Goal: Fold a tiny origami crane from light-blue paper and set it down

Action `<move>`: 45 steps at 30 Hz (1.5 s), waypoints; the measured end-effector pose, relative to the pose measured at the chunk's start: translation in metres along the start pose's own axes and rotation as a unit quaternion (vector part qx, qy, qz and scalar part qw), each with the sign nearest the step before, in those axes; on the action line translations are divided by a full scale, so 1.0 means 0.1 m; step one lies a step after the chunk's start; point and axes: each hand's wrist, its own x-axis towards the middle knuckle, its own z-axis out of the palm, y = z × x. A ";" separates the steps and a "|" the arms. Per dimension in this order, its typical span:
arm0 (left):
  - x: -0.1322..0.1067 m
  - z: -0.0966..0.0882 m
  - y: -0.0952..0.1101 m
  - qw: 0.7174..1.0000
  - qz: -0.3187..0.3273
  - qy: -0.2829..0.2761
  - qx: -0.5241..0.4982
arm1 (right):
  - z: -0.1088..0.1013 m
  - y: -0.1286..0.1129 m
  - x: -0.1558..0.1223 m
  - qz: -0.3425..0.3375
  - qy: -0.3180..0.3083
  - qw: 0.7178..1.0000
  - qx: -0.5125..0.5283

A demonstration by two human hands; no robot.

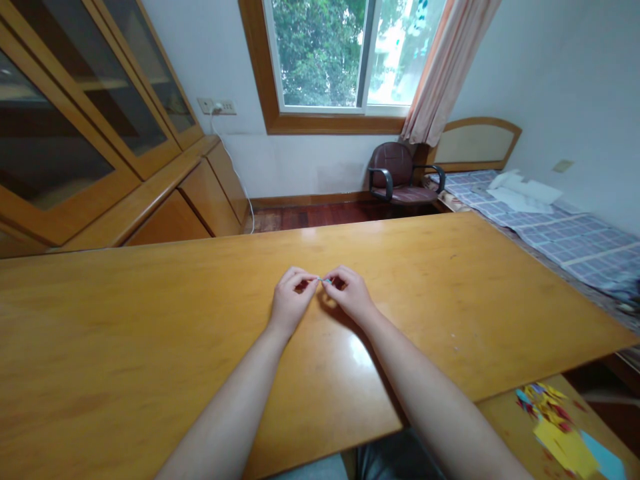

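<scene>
My left hand [290,298] and my right hand [350,293] meet above the middle of a wooden table [150,320]. Both are closed in a pinch on a tiny light-blue piece of paper [324,281] held between their fingertips. The piece is too small to make out its shape. Both forearms reach in from the bottom edge, over the table's near side.
Coloured paper sheets and scraps [555,420] lie on a lower surface at bottom right. A wooden cabinet [100,147] with glass doors stands left. Beyond the table are an office chair [400,175], a window [345,57] and a bed [550,227] at right.
</scene>
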 end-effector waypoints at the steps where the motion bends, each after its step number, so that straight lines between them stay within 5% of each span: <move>1: 0.00 0.00 0.00 1.000 -0.002 -0.001 -0.001 | 0.00 0.00 0.00 -0.001 0.001 1.000 -0.002; 31: 0.01 -0.05 -0.01 0.997 0.029 -0.026 0.067 | 0.02 0.04 -0.02 -0.037 -0.012 0.997 -0.061; 45: 0.02 -0.05 -0.01 1.000 -0.010 -0.010 0.009 | 0.00 0.08 0.00 0.052 0.010 0.997 0.056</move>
